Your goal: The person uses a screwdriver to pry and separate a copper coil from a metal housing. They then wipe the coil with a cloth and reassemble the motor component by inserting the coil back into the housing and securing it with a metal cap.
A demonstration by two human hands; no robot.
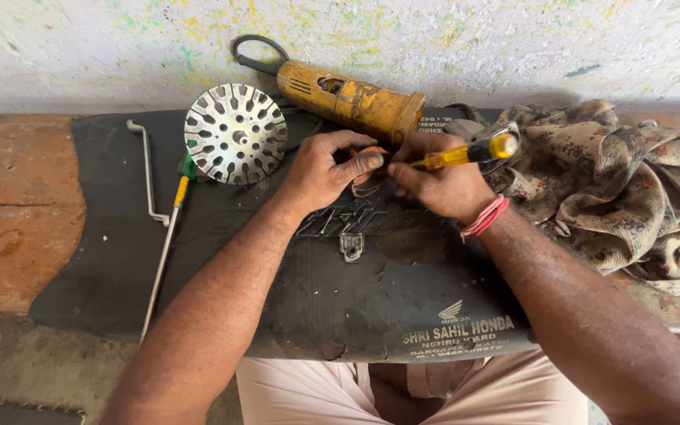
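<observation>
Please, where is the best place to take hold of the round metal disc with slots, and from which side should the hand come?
Probably the outer rim. The slotted metal disc lies flat on the black mat, so pinching across the rim from above suits it. Its left edge looks freest; a long screwdriver touches the lower left and the left hand is at the right.
</observation>
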